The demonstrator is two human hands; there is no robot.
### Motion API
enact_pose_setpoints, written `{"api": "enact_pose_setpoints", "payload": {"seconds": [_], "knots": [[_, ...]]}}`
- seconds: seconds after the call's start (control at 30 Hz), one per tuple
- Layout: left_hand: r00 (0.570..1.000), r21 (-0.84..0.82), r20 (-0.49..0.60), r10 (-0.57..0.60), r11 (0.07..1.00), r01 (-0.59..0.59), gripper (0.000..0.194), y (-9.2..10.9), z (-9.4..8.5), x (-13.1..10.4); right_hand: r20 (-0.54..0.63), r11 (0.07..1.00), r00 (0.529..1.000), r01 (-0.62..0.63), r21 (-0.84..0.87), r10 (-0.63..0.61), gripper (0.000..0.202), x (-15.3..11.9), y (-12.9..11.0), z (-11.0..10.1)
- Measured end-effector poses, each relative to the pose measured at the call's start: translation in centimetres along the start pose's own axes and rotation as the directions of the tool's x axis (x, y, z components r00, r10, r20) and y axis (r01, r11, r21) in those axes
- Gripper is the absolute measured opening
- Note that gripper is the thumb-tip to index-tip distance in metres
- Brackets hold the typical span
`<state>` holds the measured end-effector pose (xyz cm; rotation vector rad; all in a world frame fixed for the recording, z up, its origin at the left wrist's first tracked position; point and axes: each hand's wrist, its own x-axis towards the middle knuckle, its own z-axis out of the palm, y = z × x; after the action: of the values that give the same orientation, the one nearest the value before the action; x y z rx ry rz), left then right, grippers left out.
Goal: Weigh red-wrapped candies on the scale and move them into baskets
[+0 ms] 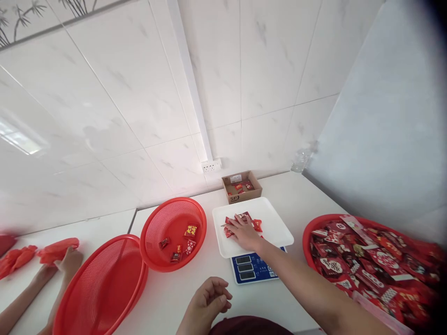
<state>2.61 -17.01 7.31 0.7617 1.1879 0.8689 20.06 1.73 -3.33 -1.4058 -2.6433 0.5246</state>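
Observation:
My right hand (245, 232) lies with fingers spread over several small red snack packets (257, 225) on a white tray (274, 223). Part of the packets is hidden beneath it. The tray sits on top of a blue digital scale (254, 269), whose front panel with its display windows shows below the tray's near edge. My left hand (208, 300) hovers close to my body, in front of the scale. Its fingers are loosely curled, the thumb is apart from them, and nothing shows in it.
A red basket (304, 242) heaped with packets stands right. Left are a small red basket (146, 232) with several packets and a larger red basket (141, 279). Behind the tray is a cardboard box (244, 195). Far left, another person's hands (70, 263) hold a red bag (57, 249).

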Motion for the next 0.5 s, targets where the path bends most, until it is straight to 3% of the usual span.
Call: {"api": "enact_pose_setpoints", "payload": {"seconds": [0.13,0.37,0.43,0.5], "knots": [[1.0,0.022,0.01,-0.017,1.0,0.017,0.036,-0.3,-0.2,0.6,-0.037,0.995,0.994,-0.099,0.015,0.099,0.051,-2.8,1.0,0.6],[1.0,0.214,0.02,0.004,0.977,-0.008,0.031,1.1,0.6,1.7,-0.104,0.984,0.979,-0.174,0.037,0.177,0.052,-5.5,-1.4,1.6],[0.998,0.339,-0.022,0.063,0.939,-0.052,0.032,1.0,-0.2,2.4,-0.156,0.973,0.96,-0.222,0.067,0.23,0.052,-6.7,-1.1,1.7],[0.981,0.495,-0.114,0.157,0.865,-0.081,0.037,0.3,-2.1,3.4,-0.259,0.96,0.925,-0.26,0.101,0.277,0.049,-8.7,0.2,1.9]]}}
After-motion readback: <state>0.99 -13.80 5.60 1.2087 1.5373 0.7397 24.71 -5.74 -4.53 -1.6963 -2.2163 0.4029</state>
